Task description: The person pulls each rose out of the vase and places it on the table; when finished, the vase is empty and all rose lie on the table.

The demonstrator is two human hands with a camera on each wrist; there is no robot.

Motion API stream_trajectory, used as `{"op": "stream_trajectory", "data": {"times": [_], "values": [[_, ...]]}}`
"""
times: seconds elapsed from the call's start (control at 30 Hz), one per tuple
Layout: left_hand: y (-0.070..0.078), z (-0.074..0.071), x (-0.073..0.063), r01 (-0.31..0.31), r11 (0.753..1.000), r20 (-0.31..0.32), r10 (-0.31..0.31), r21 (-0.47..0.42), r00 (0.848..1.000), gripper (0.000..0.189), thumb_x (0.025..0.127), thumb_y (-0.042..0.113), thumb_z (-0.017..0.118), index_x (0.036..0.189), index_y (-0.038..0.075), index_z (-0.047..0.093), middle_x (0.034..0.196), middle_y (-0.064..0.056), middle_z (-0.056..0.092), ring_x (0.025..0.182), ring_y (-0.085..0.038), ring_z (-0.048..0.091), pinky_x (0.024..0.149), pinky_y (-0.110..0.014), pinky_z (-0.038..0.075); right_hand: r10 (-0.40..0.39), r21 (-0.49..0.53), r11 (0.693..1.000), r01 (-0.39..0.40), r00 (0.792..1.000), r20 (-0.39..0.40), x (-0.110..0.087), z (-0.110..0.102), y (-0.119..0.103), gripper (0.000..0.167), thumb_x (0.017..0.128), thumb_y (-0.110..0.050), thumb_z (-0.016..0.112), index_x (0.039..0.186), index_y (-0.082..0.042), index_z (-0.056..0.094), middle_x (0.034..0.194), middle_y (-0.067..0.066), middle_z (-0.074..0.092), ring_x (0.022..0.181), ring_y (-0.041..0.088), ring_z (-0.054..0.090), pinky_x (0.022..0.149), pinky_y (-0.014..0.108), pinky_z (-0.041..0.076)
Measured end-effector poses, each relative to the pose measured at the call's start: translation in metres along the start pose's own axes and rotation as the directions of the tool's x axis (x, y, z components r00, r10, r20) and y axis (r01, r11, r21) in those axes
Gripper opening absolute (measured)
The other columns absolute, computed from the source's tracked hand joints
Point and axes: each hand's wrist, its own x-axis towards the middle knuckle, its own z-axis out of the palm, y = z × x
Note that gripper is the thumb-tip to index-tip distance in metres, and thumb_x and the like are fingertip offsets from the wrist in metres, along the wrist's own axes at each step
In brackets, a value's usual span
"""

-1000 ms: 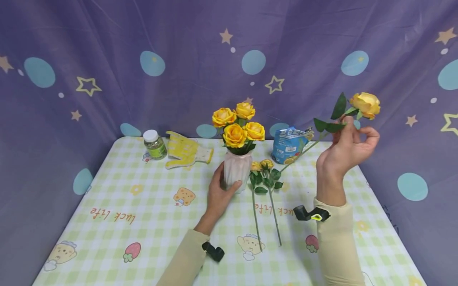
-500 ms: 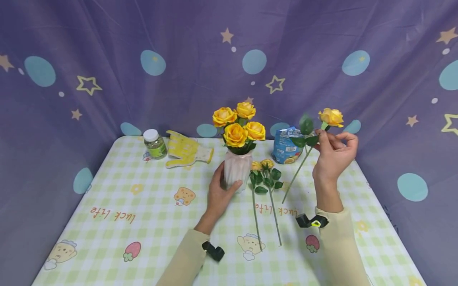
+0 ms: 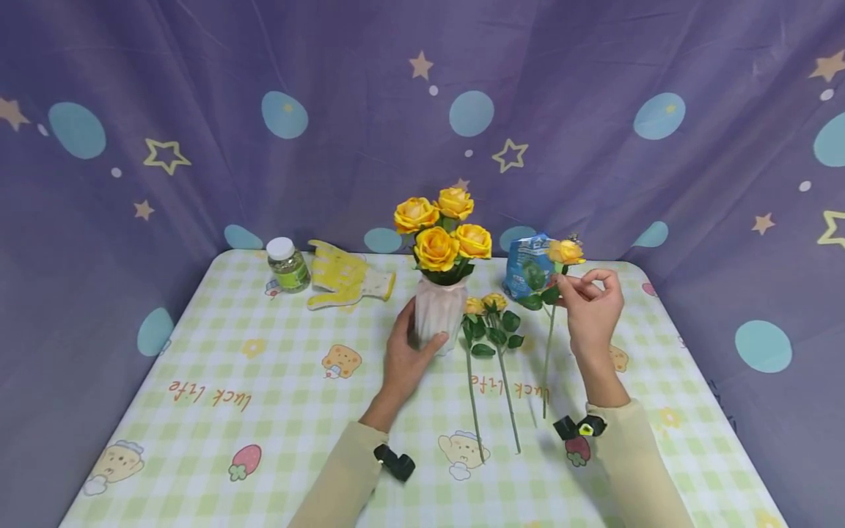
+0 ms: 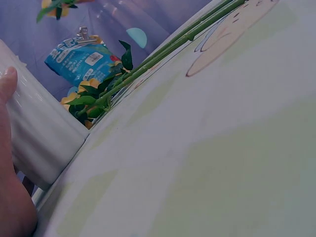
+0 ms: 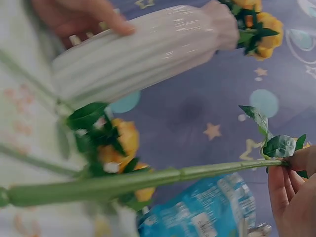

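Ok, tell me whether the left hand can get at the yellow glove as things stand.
Probably, once freed: the left hand holds the pale vase, but no object stands between it and the yellow glove.

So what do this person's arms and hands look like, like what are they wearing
The left hand and right hand are bare. Plain pale beige sleeves end near the wrists, each with a small black device; the right one shows a yellow mark.
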Motion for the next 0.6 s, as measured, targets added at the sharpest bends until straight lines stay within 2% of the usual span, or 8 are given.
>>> {"op": "stream_trajectory", "data": {"times": [0.17,0.3,0.43,0.6], "values": [[0.002,0.0,-0.001,0.008,1.0,0.004,-0.008,0.0,1.0,0.086,0.097,0.017,0.088,0.169,0.006,0.043,0.167,-0.019,0.052,0.153,-0.038,0.05,0.126,-0.058,0.037,0.096,-0.128,0.988,-0.088,0.993,0.062,-0.01,-0.01,0.013,0.035,0.096,0.011,0.079,0.093,-0.009,0.05,0.084,-0.003,0.083,0.076,0.011,0.081,0.061,0.024,0.063],[0.004,0.0,0.0,0.005,1.0,0.006,-0.005,0.002,1.0,0.086,0.097,0.017,0.088,0.169,0.006,0.043,0.167,-0.019,0.052,0.153,-0.038,0.051,0.126,-0.058,0.037,0.171,-0.234,0.962,-0.144,0.98,0.1,-0.018,-0.017,0.024,0.034,0.098,0.006,0.081,0.094,-0.005,0.048,0.092,0.008,0.085,0.075,0.007,0.08,0.062,0.024,0.063],[0.005,-0.001,0.0,0.009,1.0,0.003,-0.009,0.005,1.0,0.086,0.097,0.017,0.088,0.169,0.006,0.043,0.167,-0.019,0.052,0.153,-0.037,0.05,0.126,-0.058,0.037,0.227,-0.265,0.947,-0.183,0.963,0.144,-0.022,-0.021,0.034,0.034,0.099,0.005,0.08,0.095,-0.003,0.047,0.096,0.014,0.084,0.074,0.008,0.08,0.061,0.025,0.063],[0.003,-0.001,-0.001,0.013,1.0,0.003,-0.013,0.003,1.0,0.085,0.097,0.017,0.088,0.169,0.008,0.044,0.167,-0.017,0.052,0.154,-0.036,0.05,0.127,-0.058,0.037,0.274,-0.293,0.93,-0.221,0.949,0.155,-0.024,-0.025,0.047,0.033,0.1,0.003,0.079,0.097,-0.004,0.047,0.092,0.006,0.085,0.075,0.007,0.08,0.062,0.025,0.063]]}}
